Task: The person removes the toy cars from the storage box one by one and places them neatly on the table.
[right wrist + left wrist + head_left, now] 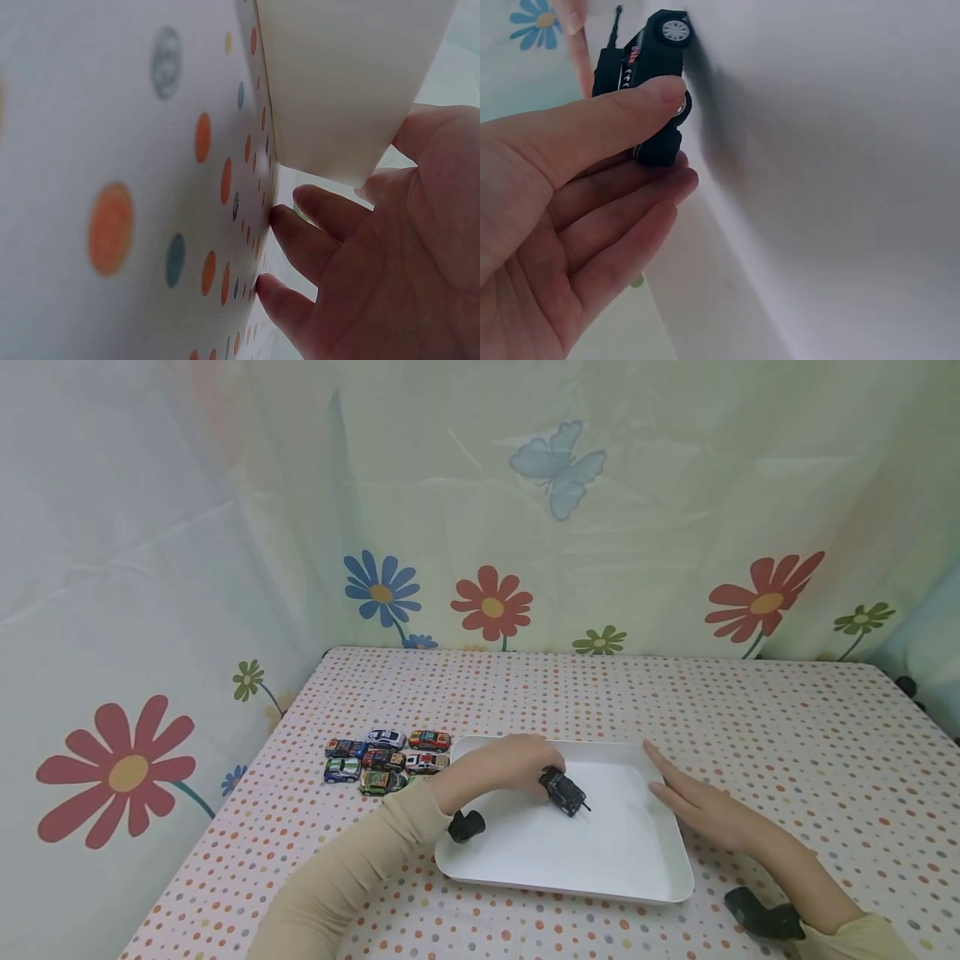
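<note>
A white tray (pixel 637 868) lies on the dotted tablecloth. My left hand (pixel 517 764) holds a small black toy car (pixel 564 791) between thumb and fingers, with the car's wheels on the tray floor. In the left wrist view the thumb (pixel 600 127) lies across the black car (pixel 641 67), and the fingers curl under it. My right hand (pixel 693 802) rests flat with straight fingers against the tray's right rim. The right wrist view shows those fingers (pixel 315 217) touching the cloth beside the tray's outer wall (pixel 345 82).
Several toy cars (pixel 386 752) stand in rows on the cloth left of the tray. A flowered curtain (pixel 487 527) closes off the back and left of the table. The cloth (pixel 787 735) stretches to the right of the tray.
</note>
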A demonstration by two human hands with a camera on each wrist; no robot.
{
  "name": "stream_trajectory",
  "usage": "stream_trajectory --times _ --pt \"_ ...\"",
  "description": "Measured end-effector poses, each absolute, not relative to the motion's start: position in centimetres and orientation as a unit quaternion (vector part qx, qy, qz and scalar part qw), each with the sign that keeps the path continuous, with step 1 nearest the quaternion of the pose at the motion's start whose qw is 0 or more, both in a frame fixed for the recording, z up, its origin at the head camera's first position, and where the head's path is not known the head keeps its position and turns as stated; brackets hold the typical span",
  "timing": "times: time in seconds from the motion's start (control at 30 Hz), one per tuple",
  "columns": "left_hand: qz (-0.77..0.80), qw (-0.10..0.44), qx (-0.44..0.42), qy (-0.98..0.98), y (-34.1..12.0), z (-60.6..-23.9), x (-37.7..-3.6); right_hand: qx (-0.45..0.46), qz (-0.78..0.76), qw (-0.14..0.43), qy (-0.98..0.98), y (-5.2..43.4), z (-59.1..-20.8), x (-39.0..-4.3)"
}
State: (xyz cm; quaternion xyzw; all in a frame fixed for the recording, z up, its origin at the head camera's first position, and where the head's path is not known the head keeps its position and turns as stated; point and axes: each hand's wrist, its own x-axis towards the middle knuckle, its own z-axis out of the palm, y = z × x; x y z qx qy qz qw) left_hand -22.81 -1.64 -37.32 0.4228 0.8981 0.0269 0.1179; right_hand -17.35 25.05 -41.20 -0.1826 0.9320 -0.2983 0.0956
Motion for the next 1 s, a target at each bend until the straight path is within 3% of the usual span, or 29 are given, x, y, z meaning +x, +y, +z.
stream_trajectory --times 0.5,1.0 --pt "0.145 0.114 0.443 0.877 -4.3 -34.9 -21.8 -0.181 -0.311 0.102 0.928 25.1 -41.1 -17.3" --pt "0.296 0.081 0.363 0.88 -10.3 -33.3 -19.9 -0.18 -0.326 0.112 0.921 25.2 -41.1 -17.5"
